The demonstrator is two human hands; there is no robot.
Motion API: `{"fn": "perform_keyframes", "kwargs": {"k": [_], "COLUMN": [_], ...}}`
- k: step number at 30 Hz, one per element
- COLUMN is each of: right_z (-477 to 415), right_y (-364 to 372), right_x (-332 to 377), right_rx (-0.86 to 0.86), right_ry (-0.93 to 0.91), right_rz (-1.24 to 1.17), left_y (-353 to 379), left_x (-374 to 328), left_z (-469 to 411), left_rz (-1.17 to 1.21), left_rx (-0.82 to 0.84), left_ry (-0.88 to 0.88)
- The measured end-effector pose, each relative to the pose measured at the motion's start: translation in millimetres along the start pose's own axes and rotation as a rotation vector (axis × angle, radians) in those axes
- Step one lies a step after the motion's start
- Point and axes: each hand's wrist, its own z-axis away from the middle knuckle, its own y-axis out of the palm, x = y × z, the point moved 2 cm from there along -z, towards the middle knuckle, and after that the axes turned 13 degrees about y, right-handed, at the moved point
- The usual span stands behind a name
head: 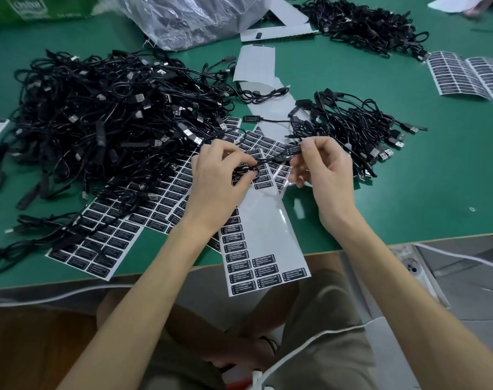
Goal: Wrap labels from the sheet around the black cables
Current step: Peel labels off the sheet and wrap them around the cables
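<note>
Forearms [160,277] extended, left hand [220,170] and right hand [324,164] pinch one cable [276,158].

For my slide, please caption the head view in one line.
The left hand and right hand hold a cable over the label sheet, beside a cable pile.

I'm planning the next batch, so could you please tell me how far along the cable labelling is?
Likely done: the smaller cable pile beside the right hand; the middle sheet is mostly bare. In hand: one cable, gripped by both hands, left hand on its coil. Left: the large pile and the full label sheets under it.
</note>
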Motion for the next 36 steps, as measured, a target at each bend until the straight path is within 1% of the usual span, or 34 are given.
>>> {"fn": "perform_keyframes", "kwargs": {"k": [3, 6, 9, 11, 13, 17, 19, 22, 26, 31, 33, 36], "right_z": [1, 1, 1, 1, 2, 4, 3, 2, 3, 6, 7, 9], "right_y": [-1, -2, -3, -3, -1, 1, 5, 13, 12, 12, 13, 13], "right_x": [2, 3, 2, 1, 1, -1, -2, -5, -5, -3, -1, 3], "right_rx": [-0.030, -0.059, -0.066, -0.053, -0.017, 0.099, 0.160, 0.234, 0.256, 0.275, 0.274, 0.227], "right_ry": [0.015, 0.009, 0.019, 0.023, 0.008, -0.053, -0.062, -0.059, -0.013, -0.012, -0.037, -0.098], "right_rz": [-0.031, -0.066, -0.119, -0.116, -0.069, 0.005, 0.124, 0.314, 0.240, 0.234, 0.271, 0.367], "left_y": [0, 2, 3, 2, 0, -1, -3, -5, -5, -6, -6, -8], "left_x": [7, 12, 11, 9, 5, 2, 2, 1, -1, 2, 2, 2], "left_z": [2, 2, 0, 0, 0, 0, -1, -2, -1, -3, -2, -3], "left_rz": [-0.024, -0.012, 0.018, 0.083, 0.144, 0.183, 0.207, 0.219, 0.245, 0.330, 0.345, 0.315], "left_rx": [-0.010, 0.031, 0.061, 0.056, 0.039, -0.013, -0.042, -0.047, -0.043, -0.093, -0.113, -0.137], "left_ry": [-0.086, -0.143, -0.142, -0.124, -0.105, -0.096, -0.095, -0.031, 0.024, -0.027, -0.044, -0.031]}}
